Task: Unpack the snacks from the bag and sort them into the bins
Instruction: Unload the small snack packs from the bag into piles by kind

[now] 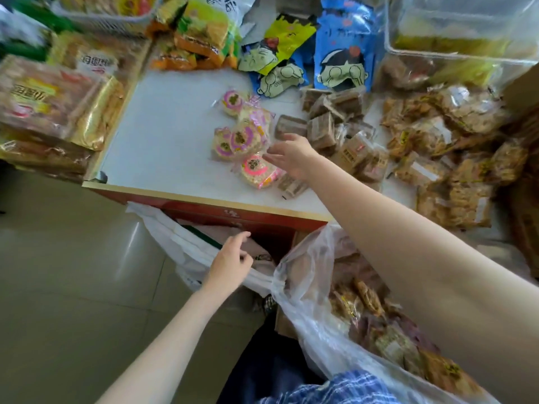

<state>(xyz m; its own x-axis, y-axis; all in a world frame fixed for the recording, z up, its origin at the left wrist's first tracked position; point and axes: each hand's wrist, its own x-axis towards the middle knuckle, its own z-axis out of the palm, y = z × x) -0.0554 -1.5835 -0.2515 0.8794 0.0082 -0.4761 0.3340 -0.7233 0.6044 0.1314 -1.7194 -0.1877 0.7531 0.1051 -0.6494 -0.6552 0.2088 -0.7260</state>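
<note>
At frame centre, the right hand (291,157) was observed spread open, empty, touching the pink-wrapped cakes (243,138) on the worktop (163,135). The left hand (230,262), loosely open, was noted at the bag (306,275), lower centre. Like snacks are best kept grouped.

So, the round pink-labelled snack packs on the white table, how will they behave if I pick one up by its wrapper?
The round pink-labelled packs are probably light: several lie loosely overlapped near the right hand. The clear wrapper looks thin and glossy, so it may crinkle and slip between the fingers. The puffed, grainy discs inside seem brittle; squeezing could crack them.
</note>
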